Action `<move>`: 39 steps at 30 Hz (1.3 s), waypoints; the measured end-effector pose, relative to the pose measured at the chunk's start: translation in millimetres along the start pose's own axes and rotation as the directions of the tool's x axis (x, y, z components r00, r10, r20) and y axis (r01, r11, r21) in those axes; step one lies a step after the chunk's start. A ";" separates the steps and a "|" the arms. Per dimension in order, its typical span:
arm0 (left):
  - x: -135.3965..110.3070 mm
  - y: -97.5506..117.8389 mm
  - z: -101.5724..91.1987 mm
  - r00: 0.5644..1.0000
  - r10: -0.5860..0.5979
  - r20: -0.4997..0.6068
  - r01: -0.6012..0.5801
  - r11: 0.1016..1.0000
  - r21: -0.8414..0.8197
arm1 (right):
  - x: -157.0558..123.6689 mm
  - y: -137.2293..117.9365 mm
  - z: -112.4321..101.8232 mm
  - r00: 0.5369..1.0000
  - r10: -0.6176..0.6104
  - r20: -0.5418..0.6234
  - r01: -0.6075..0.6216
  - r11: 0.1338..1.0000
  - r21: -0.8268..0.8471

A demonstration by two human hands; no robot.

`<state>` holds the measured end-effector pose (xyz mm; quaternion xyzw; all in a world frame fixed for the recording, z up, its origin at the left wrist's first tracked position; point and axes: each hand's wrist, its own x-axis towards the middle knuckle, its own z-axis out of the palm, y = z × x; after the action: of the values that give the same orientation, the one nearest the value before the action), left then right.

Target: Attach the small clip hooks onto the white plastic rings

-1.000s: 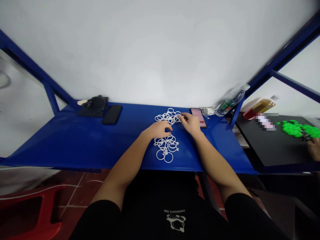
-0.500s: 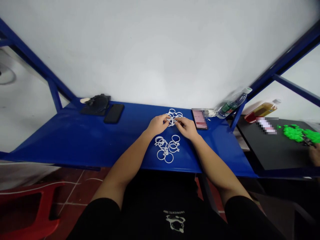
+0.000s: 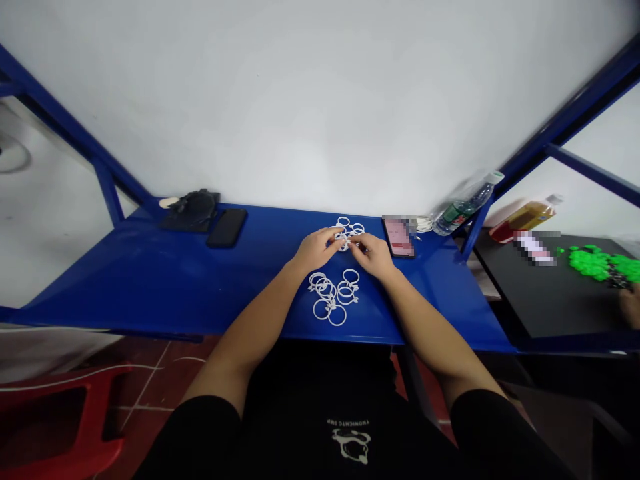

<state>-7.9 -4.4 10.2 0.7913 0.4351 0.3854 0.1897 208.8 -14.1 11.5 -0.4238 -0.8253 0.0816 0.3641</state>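
Blue table is carrying both ring groups. Left hand is now working at the far group; 1 s ago it was covering the top of the near group. Right hand is sitting slightly further left than then, so the hands are now almost meeting. Vs 0.5 s ago, both are holding about the same pose.

Fingers of both are curling in and touching the far rings; can't tell if they're pinching. Lit phone is lying just right of the right hand.

Near rings are lying between the forearms, now fully showing. Left strand is running from far left to near right; right column is running roughly away from the person, clips pointing right. Lowest pair is sitting side by side. Each ring is round, so no long axis.
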 end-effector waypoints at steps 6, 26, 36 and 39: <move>-0.3 1.3 -2.7 0.997 0.066 0.028 -0.066 0.998 0.002 | -0.2 0.6 1.1 1.000 -0.022 -0.002 0.022 0.999 0.024; -2.7 7.6 7.3 0.952 0.126 0.279 -0.123 0.992 -0.028 | 5.4 12.1 -3.4 0.949 0.202 -0.244 -0.208 0.978 0.001; -5.1 4.2 10.0 0.842 0.134 0.523 -0.159 0.987 0.002 | 1.2 11.6 2.1 0.963 0.203 -0.174 -0.197 0.979 0.051; -4.6 6.9 5.8 0.838 0.064 0.543 -0.118 0.991 0.065 | 0.9 13.8 4.2 0.965 0.184 -0.187 -0.173 0.982 0.072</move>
<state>-1.1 -11.8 8.9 0.8956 0.3440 0.1348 0.2477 214.5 -4.0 2.8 -0.4921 -0.7421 0.0950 0.4451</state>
